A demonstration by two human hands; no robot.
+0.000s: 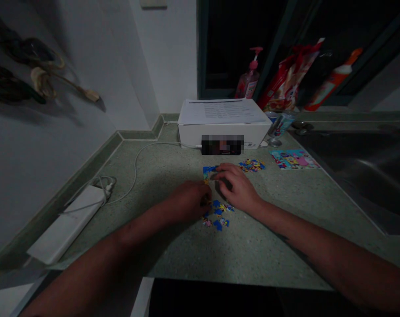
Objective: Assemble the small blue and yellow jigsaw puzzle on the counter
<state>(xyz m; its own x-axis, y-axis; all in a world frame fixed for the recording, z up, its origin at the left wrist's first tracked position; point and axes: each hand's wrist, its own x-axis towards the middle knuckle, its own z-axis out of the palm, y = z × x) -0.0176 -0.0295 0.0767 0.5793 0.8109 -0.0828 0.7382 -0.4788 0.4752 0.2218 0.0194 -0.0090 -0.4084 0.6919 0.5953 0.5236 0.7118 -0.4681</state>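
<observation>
On the counter, a few joined jigsaw puzzle pieces (207, 170) form a blue corner with yellow below it. My right hand (236, 186) is over the right side of this corner, fingers bent and apart, their tips at its edge; I see nothing held in them. Just below, my left hand (191, 200) has its fingers curled together, with a small yellowish puzzle piece (205, 200) partly hidden at the fingertips. Several loose puzzle pieces (218, 212), blue, yellow and pink, lie between and below the hands. Beyond my right hand is a heap of puzzle pieces (252, 165).
A phone (221, 145) with a cable leans on a white box (189, 134). A colourful picture card (295, 159) lies right, near the metal sink (361, 176). Clear plastic tubs (284, 123) stand behind it. A white power strip (69, 222) lies left.
</observation>
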